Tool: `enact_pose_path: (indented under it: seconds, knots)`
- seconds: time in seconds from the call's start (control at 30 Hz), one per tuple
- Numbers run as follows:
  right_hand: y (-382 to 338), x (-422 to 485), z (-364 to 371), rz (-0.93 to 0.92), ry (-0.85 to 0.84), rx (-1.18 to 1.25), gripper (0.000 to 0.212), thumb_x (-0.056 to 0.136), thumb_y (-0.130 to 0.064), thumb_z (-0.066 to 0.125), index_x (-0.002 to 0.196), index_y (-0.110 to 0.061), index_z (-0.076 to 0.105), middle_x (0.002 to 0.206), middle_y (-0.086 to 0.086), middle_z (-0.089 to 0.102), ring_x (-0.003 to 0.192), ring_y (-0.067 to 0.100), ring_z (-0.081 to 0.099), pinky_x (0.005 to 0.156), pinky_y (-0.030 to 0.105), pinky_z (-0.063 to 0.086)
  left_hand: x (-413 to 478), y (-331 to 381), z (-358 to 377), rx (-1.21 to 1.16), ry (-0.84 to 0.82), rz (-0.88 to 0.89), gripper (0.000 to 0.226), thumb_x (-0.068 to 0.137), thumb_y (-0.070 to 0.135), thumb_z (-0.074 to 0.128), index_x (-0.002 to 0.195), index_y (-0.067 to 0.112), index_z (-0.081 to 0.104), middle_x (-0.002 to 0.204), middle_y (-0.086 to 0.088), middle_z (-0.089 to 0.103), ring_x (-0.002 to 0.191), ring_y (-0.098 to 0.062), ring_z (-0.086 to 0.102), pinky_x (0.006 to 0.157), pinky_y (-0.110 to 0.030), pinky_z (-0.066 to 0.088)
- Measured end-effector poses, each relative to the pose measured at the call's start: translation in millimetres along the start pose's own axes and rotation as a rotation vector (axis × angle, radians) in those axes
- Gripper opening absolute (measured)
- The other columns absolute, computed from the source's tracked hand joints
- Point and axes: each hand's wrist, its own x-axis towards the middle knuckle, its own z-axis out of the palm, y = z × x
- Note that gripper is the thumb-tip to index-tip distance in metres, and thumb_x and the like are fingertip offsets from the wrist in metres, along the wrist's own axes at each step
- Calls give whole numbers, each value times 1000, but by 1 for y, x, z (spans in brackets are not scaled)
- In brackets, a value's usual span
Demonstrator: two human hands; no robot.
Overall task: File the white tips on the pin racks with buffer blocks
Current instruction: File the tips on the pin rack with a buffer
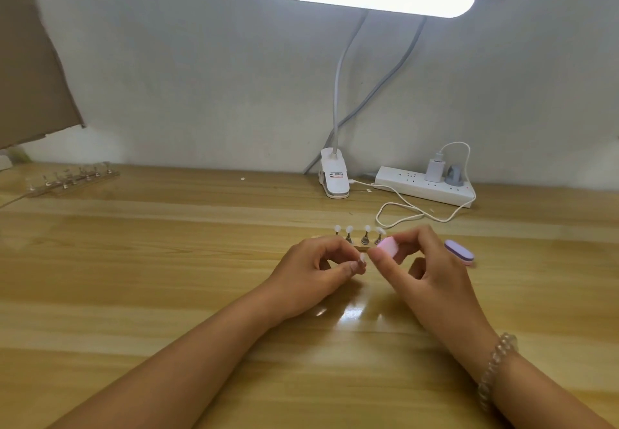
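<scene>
Right hand (pixel 432 271) pinches buffer block (pixel 488 247), long axis crosswise, beside left hand's (pixel 321 264) tip (pixel 462 263).

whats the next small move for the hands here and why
Probably stroke the pink buffer block, pinched in the right hand, across the white tip that the left hand pinches. Block and tip are already close together above the table, and the pin rack behind holds four more.
</scene>
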Motion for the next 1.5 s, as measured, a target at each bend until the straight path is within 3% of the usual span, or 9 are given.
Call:
enact_pose_path:
  seconds: [0.17, 0.43, 0.67, 0.77, 0.93, 1.1, 1.27, 1.37, 1.5]
  knots:
    - [-2, -3, 6, -88, -129, -113, 41, 72, -68, 62, 95, -34, 60, 88, -16, 63, 56, 10, 51, 55, 27, 43, 0, -1, 0, -19, -15, -4, 17, 94, 5, 61, 95, 18, 71, 95, -6, 75, 75, -22, 58, 65, -35, 47]
    - [-3, -8, 7, -229, -123, -322, 35, 76, -56, 65, 103, -34, 57, 91, -21, 57, 62, -1, 52, 52, 19, 36, -1, 0, 0, 60, -44, -7, 19, 91, 18, 56, 97, 27, 72, 87, 13, 68, 74, -10, 56, 68, -39, 47]
    - [1, -2, 3, -100, -127, -142, 34, 74, -51, 72, 100, -32, 62, 91, -16, 64, 55, 12, 52, 57, 28, 44, -1, 5, -1, 150, -55, -9, 16, 87, 37, 47, 84, 42, 63, 85, 14, 67, 89, -29, 61, 87, -52, 48]
    - [-4, -7, 4, -180, -197, -176, 37, 73, -57, 67, 101, -34, 61, 90, -18, 63, 58, 14, 53, 53, 23, 43, -1, 4, -1, 175, -59, -14, 19, 86, 35, 45, 87, 44, 62, 92, 9, 69, 91, -28, 62, 87, -51, 49]
    - [0, 0, 5, -79, -83, -157, 40, 71, -57, 68, 98, -29, 63, 87, -17, 63, 56, 8, 50, 59, 30, 45, 0, 3, -1, 207, -53, -13, 17, 85, 38, 45, 85, 44, 62, 83, 17, 67, 87, -23, 62, 85, -48, 49]
    - [-5, -8, 5, -192, -194, -219, 38, 71, -64, 65, 95, -34, 60, 85, -18, 61, 58, 12, 51, 52, 23, 40, -1, 3, -1, 220, -53, -23, 17, 86, 39, 45, 84, 45, 60, 87, 14, 66, 88, -23, 60, 85, -48, 48]
    - [1, 1, 4, -66, -53, -112, 41, 68, -60, 70, 94, -30, 62, 86, -15, 65, 61, 4, 53, 58, 26, 41, 0, 4, -1, 236, -58, -14, 16, 87, 42, 46, 84, 45, 62, 83, 22, 67, 85, -21, 61, 84, -46, 49]
    - [-2, -6, 6, -146, -156, -168, 38, 70, -63, 67, 95, -35, 60, 86, -17, 63, 59, 11, 53, 53, 22, 38, 0, 3, -1, 219, -48, -17, 16, 86, 39, 45, 81, 47, 59, 83, 18, 64, 86, -24, 60, 84, -49, 49]
    - [1, 0, 6, -42, -112, -123, 32, 71, -57, 72, 89, -33, 61, 83, -20, 66, 55, 8, 51, 57, 32, 46, 0, 2, 0, 219, -49, -10, 16, 86, 38, 46, 83, 45, 61, 83, 19, 67, 87, -23, 61, 85, -48, 48]
